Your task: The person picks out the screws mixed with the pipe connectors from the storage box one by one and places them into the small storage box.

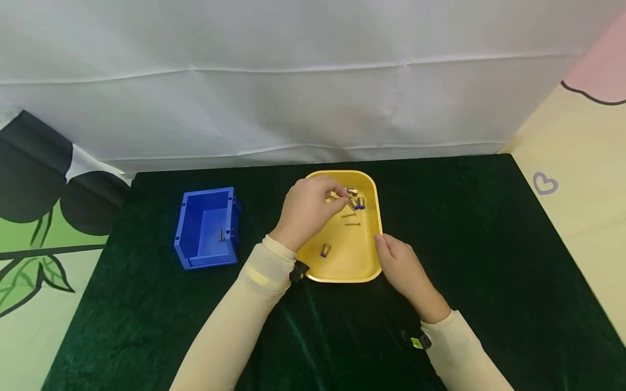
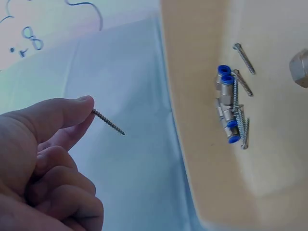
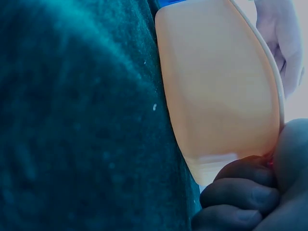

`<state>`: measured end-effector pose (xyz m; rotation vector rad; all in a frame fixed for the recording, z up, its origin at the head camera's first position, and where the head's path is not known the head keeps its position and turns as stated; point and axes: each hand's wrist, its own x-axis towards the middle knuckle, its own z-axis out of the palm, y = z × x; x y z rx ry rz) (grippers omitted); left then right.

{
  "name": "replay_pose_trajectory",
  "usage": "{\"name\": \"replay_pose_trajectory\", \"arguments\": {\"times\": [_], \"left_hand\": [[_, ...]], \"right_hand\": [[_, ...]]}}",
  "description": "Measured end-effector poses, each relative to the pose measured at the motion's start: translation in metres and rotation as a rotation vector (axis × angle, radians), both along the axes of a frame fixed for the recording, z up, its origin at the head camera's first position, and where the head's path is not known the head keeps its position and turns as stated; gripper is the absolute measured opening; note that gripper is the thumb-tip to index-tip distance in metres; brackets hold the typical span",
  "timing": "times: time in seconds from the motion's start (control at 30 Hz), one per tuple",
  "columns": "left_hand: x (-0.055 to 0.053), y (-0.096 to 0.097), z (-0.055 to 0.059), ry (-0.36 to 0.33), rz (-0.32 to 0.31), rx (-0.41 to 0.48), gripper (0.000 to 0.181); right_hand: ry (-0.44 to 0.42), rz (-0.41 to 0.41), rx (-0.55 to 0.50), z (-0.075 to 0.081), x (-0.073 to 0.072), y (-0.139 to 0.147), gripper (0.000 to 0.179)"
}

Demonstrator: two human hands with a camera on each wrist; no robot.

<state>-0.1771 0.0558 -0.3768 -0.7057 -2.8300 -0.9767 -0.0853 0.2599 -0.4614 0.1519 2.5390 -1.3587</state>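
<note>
Over the yellow tray [image 1: 337, 269], my left hand [image 1: 305, 209] pinches a screw [image 2: 109, 122] between thumb and finger, its pointed end sticking out in the left wrist view. My right hand [image 1: 402, 266] grips the tray's right edge, thumb at the rim and fingers curled against the outside wall in the right wrist view. Several metal push-in fittings with blue collars [image 2: 227, 89] lie bunched among screws [image 2: 245, 60] inside the tray. A separate fitting [image 1: 325, 250] sits nearer the tray's front left.
To the left stands a blue open-fronted bin [image 1: 180, 231] with a few screws [image 1: 221, 235] in it. Dark green cloth [image 1: 464, 228] covers the table. A white sheet [image 1: 293, 114] hangs along the back edge.
</note>
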Motion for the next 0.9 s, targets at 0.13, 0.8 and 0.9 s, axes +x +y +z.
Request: {"name": "replay_pose_trajectory", "arguments": {"times": [0.13, 0.8, 0.9], "left_hand": [[0.017, -0.017, 0.003, 0.065, 0.043, -0.028, 0.013], [0.066, -0.124, -0.002, 0.140, 0.403, 0.098, 0.012], [0.067, -0.142, 0.000, 0.127, 0.480, 0.105, 0.016]], "right_hand": [[-0.009, 0.007, 0.012, 0.002, 0.000, -0.001, 0.038], [-0.025, -0.043, 0.067, 0.010, 0.003, -0.005, 0.034], [-0.014, -0.075, 0.074, 0.011, 0.004, -0.005, 0.033]]}}
